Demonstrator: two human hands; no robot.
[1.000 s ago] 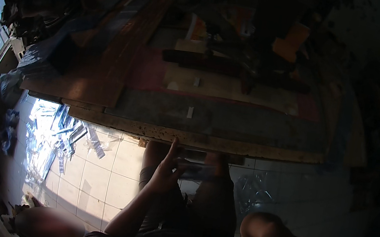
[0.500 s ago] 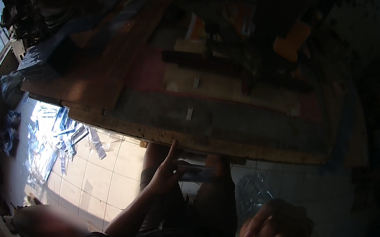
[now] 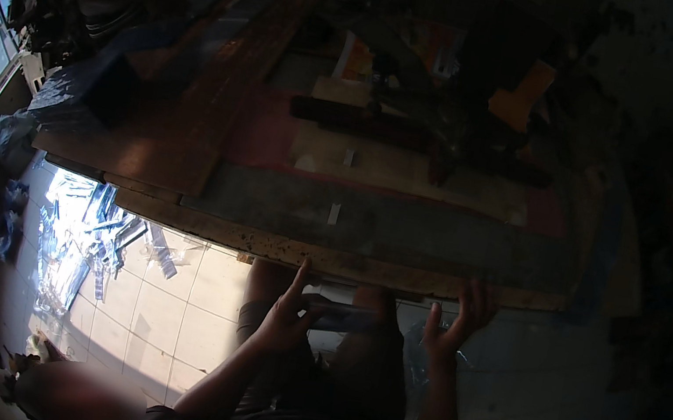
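Observation:
My left hand [image 3: 284, 323] is below the front edge of the worktable [image 3: 397, 275], above my lap. Its index finger stretches up to that edge, while the thumb and other fingers close on a thin, flat, bluish-grey plastic-looking piece [image 3: 349, 320]; its exact kind is too dark to make out. Farther right, my right hand [image 3: 457, 322] is raised with fingers apart, fingertips at the table edge and nothing visible in it. A small whitish strip [image 3: 334, 214] lies on the dark tabletop. Beyond it, a similar bit [image 3: 350, 157] rests on a tan sheet [image 3: 408, 179].
A dark bar-like device [image 3: 420, 133] stands across the table. Brown boards [image 3: 142, 146] cover its left side. Shiny plastic scraps [image 3: 82, 243] litter the tiled floor at left. A blurred rounded shape [image 3: 82, 392] is at lower left, and an orange piece [image 3: 522, 94] is at the back.
My right hand has moved up and forward from the lower right to the table edge, its curled fingers now spread. My left hand still holds the flat piece in nearly the same place.

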